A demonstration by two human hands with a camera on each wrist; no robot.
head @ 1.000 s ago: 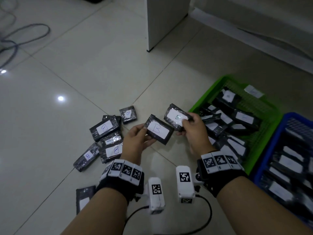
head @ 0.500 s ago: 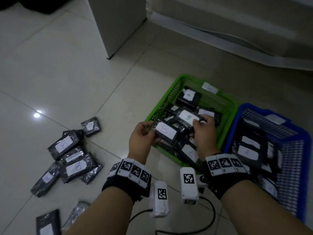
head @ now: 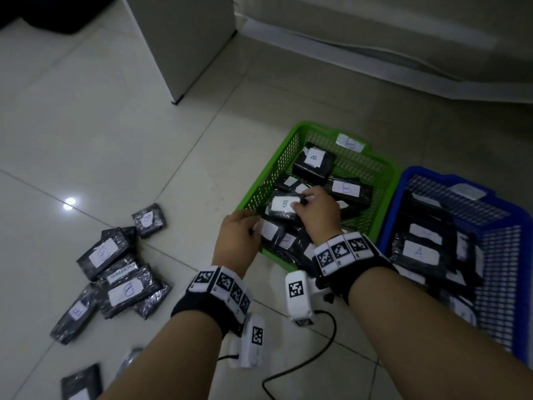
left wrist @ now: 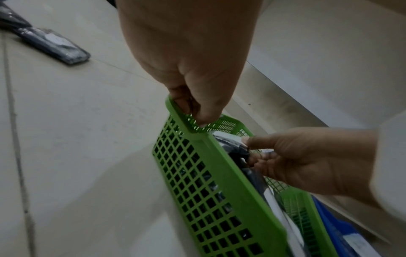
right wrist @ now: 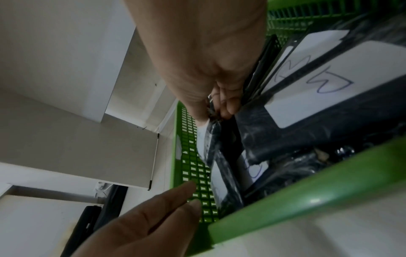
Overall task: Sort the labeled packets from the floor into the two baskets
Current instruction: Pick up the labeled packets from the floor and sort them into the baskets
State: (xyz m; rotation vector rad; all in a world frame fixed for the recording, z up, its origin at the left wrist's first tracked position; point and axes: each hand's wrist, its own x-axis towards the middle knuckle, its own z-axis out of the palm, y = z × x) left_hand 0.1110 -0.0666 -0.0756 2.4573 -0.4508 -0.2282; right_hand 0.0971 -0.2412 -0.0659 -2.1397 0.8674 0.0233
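The B packet [head: 284, 208] in hand lies over the near left part of the green basket [head: 277, 168], label up, its long axis running left to right across the basket. The right hand [head: 315, 216] pinches its right end between thumb and fingers, so this hand is the nearer one and a release would drop the packet onto the packets already inside. A second packet [head: 269, 230] lies just below it at the basket's near left rim, under the fingertips of the left hand [head: 238, 236]; the right wrist view shows those fingers nearly straight beside the mesh wall, so it looks let go, though the head view is too crowded to be sure.

There are two baskets: the green one with B labels and, touching its right side, the blue basket [head: 412, 174] with an A label showing. Inside the green basket I count roughly eight packets, some hidden. On the floor [head: 115, 140] to the left a heap of packets [head: 121, 269] remains, about seven in the cluster plus two more near the lower edge, well apart from both hands.
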